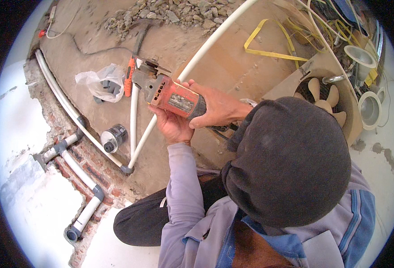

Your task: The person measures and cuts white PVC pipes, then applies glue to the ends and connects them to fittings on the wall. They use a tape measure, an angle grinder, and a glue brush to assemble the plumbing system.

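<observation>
My left hand (174, 124) is closed under the body of a red and dark grey angle grinder (179, 99). My right hand (217, 106) wraps round its rear end. The grinder's metal head, with its guard and thin disc, points up and left, away from me. Close to the head lies an orange-handled tool (128, 78). Beside that, a clear plastic bag (102, 80) holds grey pipe fittings. Nearer me, a clear cylinder with a dark label and black cap (113, 137) lies on the floor. A large dark cloth shape (290, 165) hides most of my right forearm.
White pipes (133, 118) cross the floor, joined by grey elbows. More piping (78, 172) runs in a broken brick channel at left. Rubble (170, 15) is heaped at the far side. Yellow straps (273, 53), a fan (322, 96) and white lamp housings (369, 109) are at right.
</observation>
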The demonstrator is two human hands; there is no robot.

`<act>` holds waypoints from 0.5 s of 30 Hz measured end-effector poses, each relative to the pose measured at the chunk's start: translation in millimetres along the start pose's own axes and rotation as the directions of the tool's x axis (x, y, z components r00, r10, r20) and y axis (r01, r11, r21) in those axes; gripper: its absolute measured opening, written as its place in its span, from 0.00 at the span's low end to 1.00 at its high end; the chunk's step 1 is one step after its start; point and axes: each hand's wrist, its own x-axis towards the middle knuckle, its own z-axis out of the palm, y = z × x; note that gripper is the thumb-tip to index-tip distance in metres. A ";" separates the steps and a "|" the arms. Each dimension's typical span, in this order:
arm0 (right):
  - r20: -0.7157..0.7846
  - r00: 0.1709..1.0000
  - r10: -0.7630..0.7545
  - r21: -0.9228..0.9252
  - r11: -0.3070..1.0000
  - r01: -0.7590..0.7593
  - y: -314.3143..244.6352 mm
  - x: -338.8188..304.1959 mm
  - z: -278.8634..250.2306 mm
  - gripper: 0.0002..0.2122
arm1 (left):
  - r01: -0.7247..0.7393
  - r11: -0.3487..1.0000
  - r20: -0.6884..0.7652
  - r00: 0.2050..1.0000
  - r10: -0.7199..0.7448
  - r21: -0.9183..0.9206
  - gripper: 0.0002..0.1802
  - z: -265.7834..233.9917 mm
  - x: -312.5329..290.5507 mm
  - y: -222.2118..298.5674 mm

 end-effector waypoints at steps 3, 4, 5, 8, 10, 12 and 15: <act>-0.007 0.999 -0.039 0.059 0.997 0.040 -0.6 4.2 5.9 0.44 | 0.024 0.997 0.052 0.998 -0.020 -0.071 0.45 -4.7 0.9 0.7; 0.019 1.000 -0.025 0.095 0.995 0.023 -1.4 2.7 4.7 0.44 | 0.018 0.999 0.045 0.999 -0.016 -0.044 0.45 -5.1 -1.2 0.4; 0.044 0.999 -0.011 0.131 0.991 0.005 -3.2 -0.1 1.7 0.43 | 0.012 1.000 0.039 0.999 -0.011 -0.017 0.44 -4.5 -4.7 -0.2; 0.085 0.996 -0.026 0.208 0.978 0.008 -5.1 1.6 1.8 0.43 | -0.008 0.992 0.084 0.996 -0.003 0.129 0.44 -3.5 -13.5 1.2; 0.066 0.997 -0.042 0.211 0.977 0.027 1.0 3.4 4.5 0.43 | -0.016 0.988 0.097 0.995 0.001 0.153 0.43 -3.0 -15.3 -0.2; 0.028 0.998 -0.058 0.174 0.983 0.052 12.4 7.8 11.0 0.43 | -0.032 0.996 0.066 0.997 0.026 0.087 0.42 -2.6 -13.0 -2.7; 0.002 1.000 0.006 0.098 0.995 -0.006 18.5 10.8 15.7 0.43 | -0.065 0.998 -0.093 0.993 0.067 0.021 0.42 4.2 -10.8 -8.2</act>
